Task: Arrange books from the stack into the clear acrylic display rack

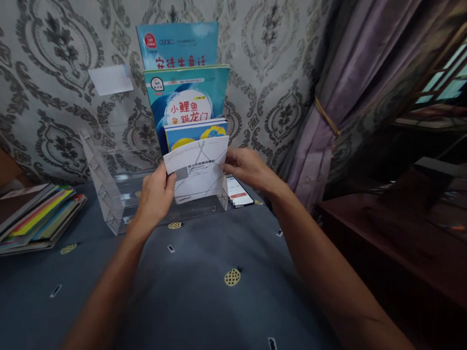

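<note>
A white booklet [199, 170] with dark print stands upright at the front of a clear plastic book rack [107, 195]. My left hand [155, 192] pinches the booklet's left edge, thumb in front. On its right edge my right hand [249, 167] is closed, the thumb at the front and the other fingers partly hidden behind. Behind it rise a small blue and yellow book [197, 135], a teal picture book [190, 93] and, tallest at the back, a blue book [180, 43]. All of them stand at the rack's right side.
At the left lies a stack of books and magazines [31, 217]. A phone [239, 192] with a lit screen rests right of the rack. Dark blue cloth with pineapple prints covers the table [199, 314]. A purple curtain [312, 93] hangs at the right, near a dark red surface [374, 226].
</note>
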`<state>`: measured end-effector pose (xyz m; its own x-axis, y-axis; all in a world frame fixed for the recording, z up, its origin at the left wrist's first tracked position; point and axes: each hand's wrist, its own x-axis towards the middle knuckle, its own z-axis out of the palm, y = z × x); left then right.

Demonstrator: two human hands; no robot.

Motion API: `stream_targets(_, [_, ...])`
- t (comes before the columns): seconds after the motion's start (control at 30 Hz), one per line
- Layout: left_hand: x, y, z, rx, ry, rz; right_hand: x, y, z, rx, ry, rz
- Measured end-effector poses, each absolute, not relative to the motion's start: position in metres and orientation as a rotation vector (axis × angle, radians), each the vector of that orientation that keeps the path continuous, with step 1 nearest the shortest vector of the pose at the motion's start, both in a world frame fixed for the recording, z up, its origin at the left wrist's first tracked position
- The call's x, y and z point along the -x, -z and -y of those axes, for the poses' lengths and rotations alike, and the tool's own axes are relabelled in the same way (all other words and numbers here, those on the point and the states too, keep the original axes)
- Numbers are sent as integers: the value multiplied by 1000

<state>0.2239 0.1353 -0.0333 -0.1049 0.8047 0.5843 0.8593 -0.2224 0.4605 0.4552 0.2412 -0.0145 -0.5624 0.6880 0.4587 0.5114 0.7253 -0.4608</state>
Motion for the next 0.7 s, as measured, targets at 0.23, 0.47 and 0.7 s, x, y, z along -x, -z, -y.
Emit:
stream_targets(0.23, [-227, 46, -142, 2130, 1173, 1956, -457, 21, -252, 1015, -238, 2345])
stream_targets(0.47, [-233, 46, -138, 1991, 718, 2140, -460, 22, -253, 1040, -209, 2286])
stream_targets(0.7, [-233, 48, -139, 1992, 577, 2220, -460, 21, -252, 1074, -167, 2272])
